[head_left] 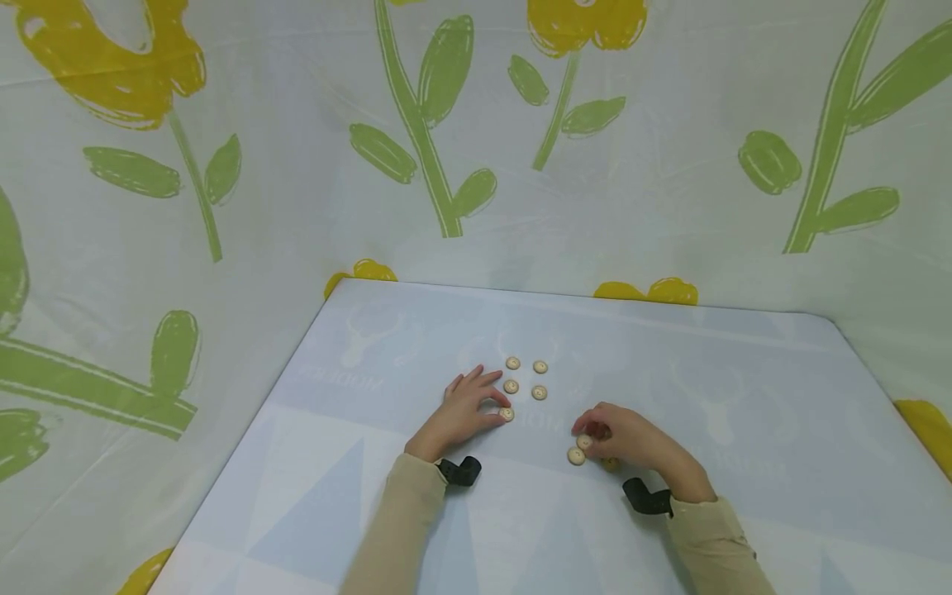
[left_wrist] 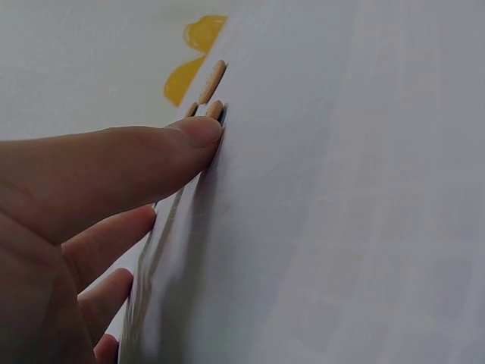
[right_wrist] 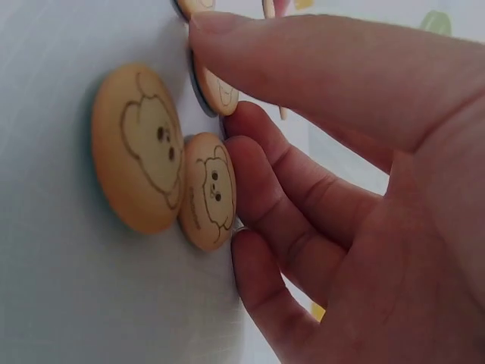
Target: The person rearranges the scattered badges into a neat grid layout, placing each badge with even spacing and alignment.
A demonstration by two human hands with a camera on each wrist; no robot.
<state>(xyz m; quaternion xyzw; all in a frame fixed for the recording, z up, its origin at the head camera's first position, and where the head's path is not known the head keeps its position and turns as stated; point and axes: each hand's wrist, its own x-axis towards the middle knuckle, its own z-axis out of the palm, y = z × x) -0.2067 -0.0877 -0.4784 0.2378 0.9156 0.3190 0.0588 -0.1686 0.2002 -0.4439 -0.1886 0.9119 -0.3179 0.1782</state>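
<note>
Curtain (head_left: 283, 207), pale, printed with yellow flowers and green leaves, surrounding worktop. Worktop (head_left: 312, 355), pale blue-grey, faint deer heads and triangles. Sleeves (head_left: 402, 516), two, beige. Left hand (head_left: 467, 409), thumb and forefinger pinching near disc (head_left: 507, 414), flat on worktop. Right hand (head_left: 628, 434), well apart from left, fingers curled, thumb and forefinger pinching second disc (head_left: 585, 442); loose disc (head_left: 576, 456) just beside. Wrist devices (head_left: 463, 471), black, one per arm. Upper discs (head_left: 539, 392), four, round, cream, two rows of two, beyond near disc. Face discs (right_wrist: 209, 191), two, drawn animal faces, by right-hand fingertips.
</note>
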